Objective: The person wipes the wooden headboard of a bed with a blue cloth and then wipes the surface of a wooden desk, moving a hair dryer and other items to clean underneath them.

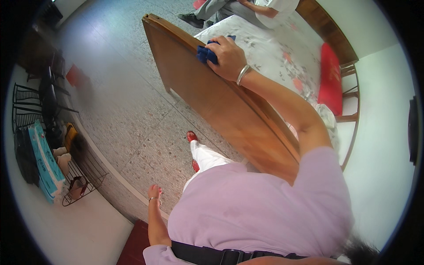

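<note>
My right hand grips a bunched dark blue cloth on the top edge of a wooden bed footboard. A silvery bangle circles that wrist. Low at my side hangs my left hand, small in view, with no object seen in it; how far its fingers are closed is unclear. Beyond the footboard lies a mattress with a white floral sheet. A red pillow rests by the wall side of the bed.
A seated person is on the far side of the bed. Along the left wall stand dark chairs and a wire rack with shoes and turquoise packages. A red object is on the speckled floor.
</note>
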The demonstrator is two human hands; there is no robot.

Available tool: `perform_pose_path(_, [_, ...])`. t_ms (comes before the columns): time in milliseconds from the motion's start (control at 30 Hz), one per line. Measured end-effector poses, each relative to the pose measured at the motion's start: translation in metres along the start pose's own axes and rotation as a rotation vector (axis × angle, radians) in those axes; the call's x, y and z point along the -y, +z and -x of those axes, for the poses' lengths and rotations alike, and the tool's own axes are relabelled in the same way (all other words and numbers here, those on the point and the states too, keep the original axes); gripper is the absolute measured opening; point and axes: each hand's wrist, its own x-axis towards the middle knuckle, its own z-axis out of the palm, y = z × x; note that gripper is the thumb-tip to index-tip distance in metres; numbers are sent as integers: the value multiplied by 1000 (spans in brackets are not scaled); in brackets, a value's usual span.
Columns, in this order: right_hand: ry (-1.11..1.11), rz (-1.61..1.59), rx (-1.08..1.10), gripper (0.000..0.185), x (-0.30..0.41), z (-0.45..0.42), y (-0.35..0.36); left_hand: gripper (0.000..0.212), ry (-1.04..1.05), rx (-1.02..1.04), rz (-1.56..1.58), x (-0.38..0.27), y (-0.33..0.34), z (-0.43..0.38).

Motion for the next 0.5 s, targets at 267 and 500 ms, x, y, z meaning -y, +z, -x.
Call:
perform_pose_path(267, [-19,5,-3,31,6,-90,58,30,-19,3,20,-41,-11,-53])
perform_pose_path(500, [-133,-124,-140,32,9,-139,93,27,50,-49,-143,-142,-50,-62])
